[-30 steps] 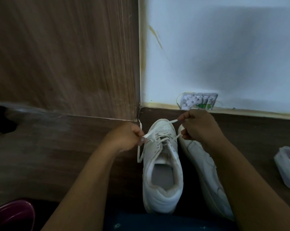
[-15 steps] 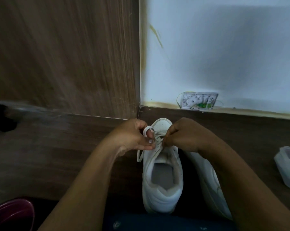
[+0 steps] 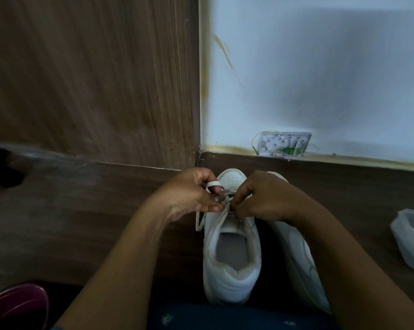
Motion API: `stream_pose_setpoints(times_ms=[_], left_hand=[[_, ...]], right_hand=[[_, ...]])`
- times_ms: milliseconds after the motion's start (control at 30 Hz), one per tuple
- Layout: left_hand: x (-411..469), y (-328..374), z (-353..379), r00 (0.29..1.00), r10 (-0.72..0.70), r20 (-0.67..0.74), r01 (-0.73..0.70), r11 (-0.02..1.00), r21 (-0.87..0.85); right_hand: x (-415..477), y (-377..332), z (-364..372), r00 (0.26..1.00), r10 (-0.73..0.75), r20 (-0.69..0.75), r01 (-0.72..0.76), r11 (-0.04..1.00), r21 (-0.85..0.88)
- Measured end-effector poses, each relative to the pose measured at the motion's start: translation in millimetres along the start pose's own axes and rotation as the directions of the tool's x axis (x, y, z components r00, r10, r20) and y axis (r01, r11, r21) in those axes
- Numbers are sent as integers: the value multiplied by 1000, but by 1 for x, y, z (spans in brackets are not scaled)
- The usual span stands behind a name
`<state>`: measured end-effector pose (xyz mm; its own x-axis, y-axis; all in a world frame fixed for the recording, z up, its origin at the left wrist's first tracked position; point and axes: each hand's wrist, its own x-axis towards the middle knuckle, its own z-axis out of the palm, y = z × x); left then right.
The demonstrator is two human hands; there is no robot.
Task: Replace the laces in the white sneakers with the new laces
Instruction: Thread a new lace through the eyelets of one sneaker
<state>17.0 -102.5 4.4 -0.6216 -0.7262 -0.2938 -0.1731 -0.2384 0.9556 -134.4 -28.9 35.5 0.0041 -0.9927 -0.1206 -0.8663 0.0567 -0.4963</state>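
Left hand pinches the white lace between thumb and fingertips, one turn of it looped over a finger. Right hand has its fingers curled in at the eyelets, nipping the same lace, though its fingertips are partly hidden. A second ago the hands were spread apart, drawing the lace ends out to either side; half a second ago they had closed in, and now they sit almost knuckle to knuckle over the forward eyelets, little changed since. A loose lace end hangs off the shoe's left flank, as before. The sneaker stands upright on the wood-grain floor, directly in front of the person. Its long axis runs straight away from them, toe toward the pale wall, heel nearest, opening upward. It has not shifted. The second sneaker lies just beside it on the right, toe also wallward, heel angled slightly outward. A clear container sits well off to the right.
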Motion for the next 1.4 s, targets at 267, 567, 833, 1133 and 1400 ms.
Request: stream_pose_setpoints(times_ms=[267, 567, 833, 1133, 1400], left_hand=[[4, -1, -3, 1000, -10, 23, 10, 1000, 25], [5, -4, -2, 999, -40, -21, 43, 980, 193], [5, -3, -2, 999, -32, -43, 44, 948, 315], [6, -2, 2, 999, 29, -14, -22, 927, 373], [6, 0, 6, 995, 47, -86, -22, 962, 271]], right_hand=[[4, 6, 2, 999, 11, 46, -14, 997, 72], [6, 9, 5, 997, 42, 60, -46, 997, 67], [7, 11, 6, 996, 62, 67, -70, 990, 123], [6, 10, 7, 996, 33, 79, -42, 991, 123], [9, 1, 15, 999, 1, -49, 4, 995, 102]])
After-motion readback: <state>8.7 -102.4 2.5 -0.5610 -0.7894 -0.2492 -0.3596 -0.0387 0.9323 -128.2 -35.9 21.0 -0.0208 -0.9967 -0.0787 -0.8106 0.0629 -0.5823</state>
